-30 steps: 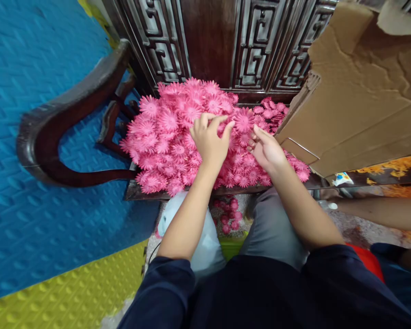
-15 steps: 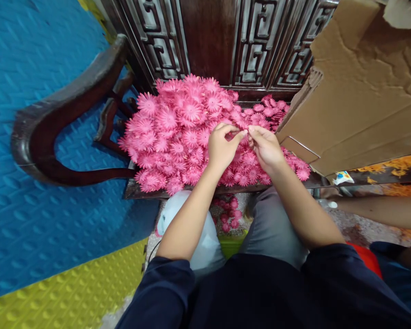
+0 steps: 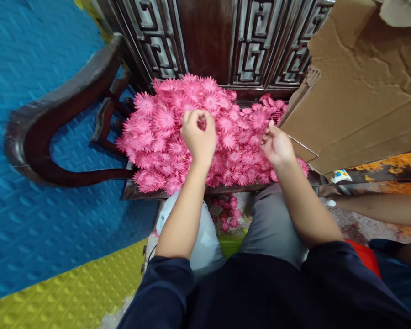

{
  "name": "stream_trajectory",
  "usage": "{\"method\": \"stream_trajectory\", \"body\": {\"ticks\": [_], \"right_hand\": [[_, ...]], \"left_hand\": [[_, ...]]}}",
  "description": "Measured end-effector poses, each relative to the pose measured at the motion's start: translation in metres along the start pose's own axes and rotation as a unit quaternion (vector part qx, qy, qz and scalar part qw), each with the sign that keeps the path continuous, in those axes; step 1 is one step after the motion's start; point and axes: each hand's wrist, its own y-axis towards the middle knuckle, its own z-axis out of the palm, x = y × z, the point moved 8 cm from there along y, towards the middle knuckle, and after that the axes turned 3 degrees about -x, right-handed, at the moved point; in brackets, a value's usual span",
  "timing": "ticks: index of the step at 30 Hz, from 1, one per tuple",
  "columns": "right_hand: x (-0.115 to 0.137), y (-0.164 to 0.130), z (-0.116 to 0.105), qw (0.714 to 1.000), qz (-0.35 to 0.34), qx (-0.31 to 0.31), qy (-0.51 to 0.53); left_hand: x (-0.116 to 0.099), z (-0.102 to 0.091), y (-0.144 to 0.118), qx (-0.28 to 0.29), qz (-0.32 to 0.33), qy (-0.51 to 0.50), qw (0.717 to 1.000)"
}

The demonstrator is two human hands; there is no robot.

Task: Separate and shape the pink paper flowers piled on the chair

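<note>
A big heap of pink artificial flowers [image 3: 171, 151] covers the dark wooden bench. Over the middle of it, my left hand [image 3: 199, 137] has thumb and index finger curled into a pinch; anything between the tips is too small to make out. My right hand [image 3: 278, 145] is farther right, above the smaller flowers, fingers closed and palm partly turned up. At its fingertips a slightly blurred pink flower [image 3: 260, 118] stands out from the pile, apparently held there.
A cardboard box [image 3: 356, 114] stands right of the flowers. On the left curves a wooden armrest [image 3: 30, 146]; a carved backrest [image 3: 205, 41] rises behind. Loose flowers [image 3: 231, 212] lie on the floor between my knees. Another person's arm or leg [image 3: 376, 209] shows at the right.
My hands were together at their fingertips over the pile. They have since parted, the left moving left and the right moving right and slightly down, with a flower now at its fingertips.
</note>
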Motion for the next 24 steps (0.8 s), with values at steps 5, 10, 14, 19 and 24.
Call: {"method": "stream_trajectory", "body": {"ticks": [5,10,14,19,24], "right_hand": [[0.003,-0.004,0.007,0.999,-0.01,0.032,-0.016],[-0.012,-0.02,0.031,0.994,0.029,0.104,-0.027],[-0.011,-0.026,0.039,0.99,0.018,0.138,-0.025],[-0.01,-0.03,0.045,0.984,-0.001,0.17,-0.054],[-0.011,-0.029,0.046,0.984,-0.012,0.166,-0.056]], "left_hand": [[0.009,0.013,0.006,0.061,0.026,0.124,0.99],[-0.015,0.025,-0.015,0.122,0.078,0.104,0.984],[-0.031,0.03,-0.03,0.16,0.086,0.011,0.983],[-0.026,0.036,-0.034,0.166,0.029,-0.102,0.98],[-0.02,0.038,-0.035,0.163,-0.031,-0.15,0.975]]}}
